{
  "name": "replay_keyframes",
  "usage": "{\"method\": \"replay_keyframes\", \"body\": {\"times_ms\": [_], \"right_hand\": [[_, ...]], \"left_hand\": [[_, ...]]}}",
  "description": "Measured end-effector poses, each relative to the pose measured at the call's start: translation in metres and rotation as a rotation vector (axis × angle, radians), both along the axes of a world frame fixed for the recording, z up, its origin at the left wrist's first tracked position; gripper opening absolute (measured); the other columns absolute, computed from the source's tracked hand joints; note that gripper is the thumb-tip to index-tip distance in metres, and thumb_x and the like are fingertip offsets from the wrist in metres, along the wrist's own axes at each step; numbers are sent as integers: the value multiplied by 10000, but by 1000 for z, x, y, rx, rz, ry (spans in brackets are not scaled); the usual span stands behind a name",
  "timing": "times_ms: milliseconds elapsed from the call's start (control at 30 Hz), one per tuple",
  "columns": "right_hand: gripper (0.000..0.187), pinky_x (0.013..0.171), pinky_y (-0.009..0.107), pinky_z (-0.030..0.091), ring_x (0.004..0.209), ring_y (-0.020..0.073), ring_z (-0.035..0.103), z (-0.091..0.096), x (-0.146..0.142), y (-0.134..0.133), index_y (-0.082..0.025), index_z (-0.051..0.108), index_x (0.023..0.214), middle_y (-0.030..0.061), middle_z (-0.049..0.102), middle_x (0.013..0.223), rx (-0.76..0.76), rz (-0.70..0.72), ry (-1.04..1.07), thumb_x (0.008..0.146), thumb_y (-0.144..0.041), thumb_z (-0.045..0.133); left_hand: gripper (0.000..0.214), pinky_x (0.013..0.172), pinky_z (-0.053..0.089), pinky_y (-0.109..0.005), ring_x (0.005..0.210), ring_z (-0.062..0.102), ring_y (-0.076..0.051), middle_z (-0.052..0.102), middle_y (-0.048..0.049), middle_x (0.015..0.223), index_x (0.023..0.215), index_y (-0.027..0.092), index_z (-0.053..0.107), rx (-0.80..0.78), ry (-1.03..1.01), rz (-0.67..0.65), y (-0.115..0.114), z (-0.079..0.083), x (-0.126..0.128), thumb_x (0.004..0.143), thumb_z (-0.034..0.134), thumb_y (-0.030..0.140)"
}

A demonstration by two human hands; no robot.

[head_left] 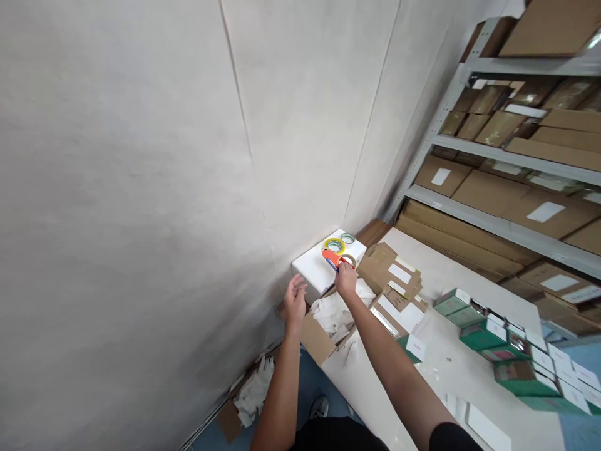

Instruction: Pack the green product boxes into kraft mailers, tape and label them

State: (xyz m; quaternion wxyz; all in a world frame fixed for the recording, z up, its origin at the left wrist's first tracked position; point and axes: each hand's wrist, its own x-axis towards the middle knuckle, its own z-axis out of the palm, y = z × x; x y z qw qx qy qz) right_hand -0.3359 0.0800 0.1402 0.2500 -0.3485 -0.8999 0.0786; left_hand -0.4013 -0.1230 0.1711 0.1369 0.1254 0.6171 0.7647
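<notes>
My right hand (346, 279) is closed round an orange tape dispenser (331, 257) over the top of a white box (310, 268); a blue strip shows along its side, and the fingers partly hide its grip. Beside it on the box lie a yellow-rimmed roll of tape (334, 245) and a smaller, narrow tape roll (348, 238). My left hand (295, 297) hangs at the near left edge of the box, holding nothing, with its fingers apart and slightly curled.
An open carton with white paper (334, 313) stands below the white box. Flattened cardboard (389, 272) and several green-and-white boxes (483, 335) lie on the white table (436, 369). Shelves of cartons (488, 188) stand right; a wall (188, 156) rises behind and left.
</notes>
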Motion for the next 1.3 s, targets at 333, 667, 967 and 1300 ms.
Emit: {"method": "replay_keyframes", "body": {"times_ms": [333,667,967,1300], "right_hand": [[109,820,376,484,904,252,556,4,191,14,-213,554,1007,87,608,960,77,-158,430,921,-163,510],[19,800,336,476,852,218,539,-61,422,-46,-225,516,934,63,571,927,-199,-612,381,941,-218,499],[170,854,376,515,943,245,592,-149,568,-117,-208,564,910,69,622,956,-476,-989,274,795,-89,528],[110,745,320,508,895,274,706,-196,658,-141,-181,641,841,110,719,888,-855,-1187,139,766,-242,692]], "left_hand": [[349,737,536,-265,954,706,-187,708,-118,1204,1218,203,663,43,-16,-196,90,19,77,915,580,355],[420,747,530,-245,969,711,-178,700,-111,1223,1273,216,631,-24,-62,-595,183,-7,253,910,601,425],[439,866,516,-296,1029,714,-199,719,-109,1218,1209,210,682,-176,2,-914,186,-27,383,886,657,506],[448,795,527,-288,968,713,-197,738,-107,1166,1178,205,694,-262,59,-912,165,-39,409,855,690,515]]}}
